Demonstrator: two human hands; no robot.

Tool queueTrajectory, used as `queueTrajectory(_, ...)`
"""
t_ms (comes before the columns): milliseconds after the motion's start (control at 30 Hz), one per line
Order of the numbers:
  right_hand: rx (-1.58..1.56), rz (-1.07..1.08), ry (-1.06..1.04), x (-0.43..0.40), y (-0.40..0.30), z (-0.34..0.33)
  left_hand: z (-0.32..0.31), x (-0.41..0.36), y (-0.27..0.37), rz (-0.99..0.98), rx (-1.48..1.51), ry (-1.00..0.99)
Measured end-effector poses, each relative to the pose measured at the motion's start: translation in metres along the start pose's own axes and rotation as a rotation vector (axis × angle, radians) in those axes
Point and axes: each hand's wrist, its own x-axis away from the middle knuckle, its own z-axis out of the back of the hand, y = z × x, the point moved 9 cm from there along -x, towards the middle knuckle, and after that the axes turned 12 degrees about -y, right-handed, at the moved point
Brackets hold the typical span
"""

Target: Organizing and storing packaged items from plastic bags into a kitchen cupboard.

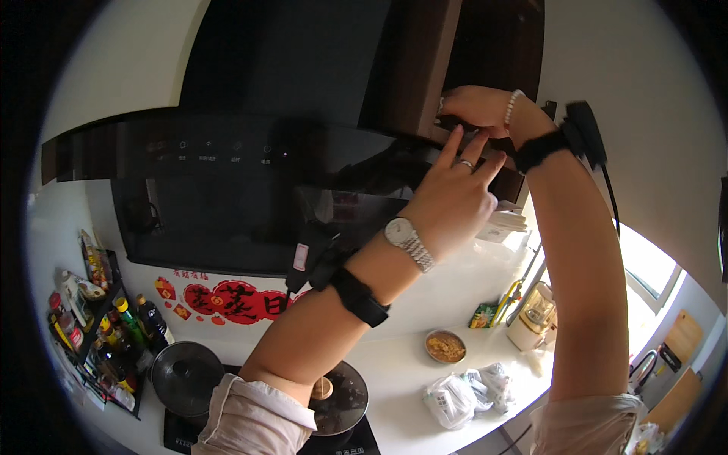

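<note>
Both of my hands are raised at a dark wall cabinet (421, 74) beside the black range hood (227, 210). My left hand (460, 187), with a ring and a metal wristwatch (406, 242), has its fingers spread against the cabinet's lower edge. Just above it, my right hand (480, 108), wearing a bead bracelet (512, 108), reaches into the dark opening beside the cabinet's brown side panel. Its fingertips are partly hidden, so whether they grip anything is unclear. Black straps with devices and cables circle both forearms.
Below are a black wok (187, 378) and a glass-lidded pan (341, 398) on a cooktop (364, 441). A rack of bottles (122, 324) stands left. On the counter are a bowl of food (445, 347), plastic bags (452, 401) and a cream appliance (532, 318) near the window.
</note>
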Motion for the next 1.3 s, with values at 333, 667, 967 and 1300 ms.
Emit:
queueTrajectory(333, 1.026, 0.020, -0.476, -0.099, 0.091, 0.024, -0.064, -0.072, 0.002, 0.132, 0.180, -0.451)
queueTrajectory(667, 1.432, 0.150, 0.092, -0.184, 0.052, 0.057, -0.048, 0.003, -0.011, 0.560, 1.319, -0.908)
queueTrajectory(967, 1.358, -0.049, -0.096, -0.229, 0.048, 0.034, -0.088, -0.021, -0.013, 0.406, 0.778, -0.481)
queueTrajectory(1300, 1.349, -0.154, -0.148, -0.233, 0.056, 0.030, -0.090, -0.028, 0.000, 0.199, 0.395, -0.480)
